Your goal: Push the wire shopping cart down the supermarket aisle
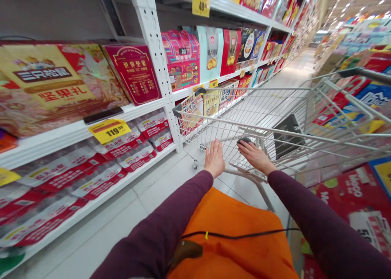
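Observation:
My left hand [214,160] is held out in front of me, palm down, its fingers stretched out and nothing in them. To its right, my right hand [256,157] also reaches forward with fingers extended. A small dark grey thing [244,140] shows at its fingertips; whether they touch it I cannot tell. Just beyond both hands stands a metal shopping cart [226,122], turned sideways across the aisle. Its wire basket holds a dark panel [288,136], and its handle [366,73] is at the right.
White shelving [152,47] runs along the left, with nut gift boxes [45,83], wrapped bottle packs [88,169] and yellow price tags [110,130]. Colourful stacked cartons [351,193] line the right side. Pale floor tiles [122,214] lie between. I wear an orange apron [241,230].

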The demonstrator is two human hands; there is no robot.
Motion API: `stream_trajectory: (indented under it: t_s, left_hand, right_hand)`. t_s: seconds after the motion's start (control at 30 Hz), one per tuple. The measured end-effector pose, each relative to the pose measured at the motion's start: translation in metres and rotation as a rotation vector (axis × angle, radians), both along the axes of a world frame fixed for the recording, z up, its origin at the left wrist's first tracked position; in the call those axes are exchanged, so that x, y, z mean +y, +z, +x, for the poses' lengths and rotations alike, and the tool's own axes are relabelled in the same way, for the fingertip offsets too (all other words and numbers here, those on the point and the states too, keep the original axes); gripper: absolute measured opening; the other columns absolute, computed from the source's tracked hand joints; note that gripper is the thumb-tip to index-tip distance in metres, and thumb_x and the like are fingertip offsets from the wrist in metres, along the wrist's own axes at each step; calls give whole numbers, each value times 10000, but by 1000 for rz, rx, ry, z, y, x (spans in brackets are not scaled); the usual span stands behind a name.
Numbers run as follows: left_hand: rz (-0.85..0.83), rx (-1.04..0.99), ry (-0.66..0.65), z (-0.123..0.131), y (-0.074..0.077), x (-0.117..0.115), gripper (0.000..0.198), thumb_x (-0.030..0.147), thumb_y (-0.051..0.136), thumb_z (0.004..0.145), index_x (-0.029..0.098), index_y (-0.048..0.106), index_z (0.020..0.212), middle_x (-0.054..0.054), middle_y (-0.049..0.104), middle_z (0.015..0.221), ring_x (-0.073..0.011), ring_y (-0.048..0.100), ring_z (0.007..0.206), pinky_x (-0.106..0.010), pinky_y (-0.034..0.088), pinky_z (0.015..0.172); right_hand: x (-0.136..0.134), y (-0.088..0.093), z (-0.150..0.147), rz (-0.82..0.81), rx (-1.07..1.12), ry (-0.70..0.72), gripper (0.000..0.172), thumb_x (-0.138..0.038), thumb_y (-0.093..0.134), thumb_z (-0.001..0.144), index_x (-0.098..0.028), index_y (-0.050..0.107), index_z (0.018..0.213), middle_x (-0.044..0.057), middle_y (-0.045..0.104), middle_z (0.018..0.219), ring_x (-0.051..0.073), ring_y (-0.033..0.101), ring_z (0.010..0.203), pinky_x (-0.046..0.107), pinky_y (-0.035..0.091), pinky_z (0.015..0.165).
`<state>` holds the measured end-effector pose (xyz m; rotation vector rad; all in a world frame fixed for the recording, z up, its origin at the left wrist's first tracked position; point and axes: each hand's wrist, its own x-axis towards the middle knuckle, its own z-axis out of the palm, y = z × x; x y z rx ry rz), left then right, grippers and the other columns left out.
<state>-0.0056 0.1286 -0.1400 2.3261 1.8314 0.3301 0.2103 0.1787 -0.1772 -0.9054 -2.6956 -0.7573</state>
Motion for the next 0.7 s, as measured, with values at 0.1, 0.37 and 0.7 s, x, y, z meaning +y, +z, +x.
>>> stream_trajectory:
  t_s: [0.1, 0.37, 0.7]
  left_hand:
    - [-14, -7, -1, -4, 0, -2, 746, 123, 454, 689, 61, 128, 1358, -128, 52, 1455, -235, 12, 1338, -449, 115, 1087]
    - [7, -41, 40, -16, -4, 3, 720, 122, 441, 693, 56, 156, 1351, -130, 54, 1455, -239, 29, 1338, -460, 120, 1084]
    - [-54, -25, 99, -41, -16, 10, 724, 109, 448, 678, 80, 172, 1347, -140, 81, 1451, -243, 55, 1337, -454, 156, 1079]
  right_hand:
    - [-1, -6, -3, -24, -35, 7, 341, -32, 376, 797, -98, 583, 1060, 117, 525, 1222, 261, 385, 1210, 440, 419, 923]
    - [15, 54, -46, 65, 72, 63, 393, -56, 352, 841, -129, 471, 1209, 98, 415, 1333, 250, 247, 1292, 445, 327, 1006]
    - [36, 21, -52, -37, 107, 82, 395, -25, 374, 819, -131, 503, 1177, 88, 430, 1323, 232, 255, 1290, 454, 317, 1011]
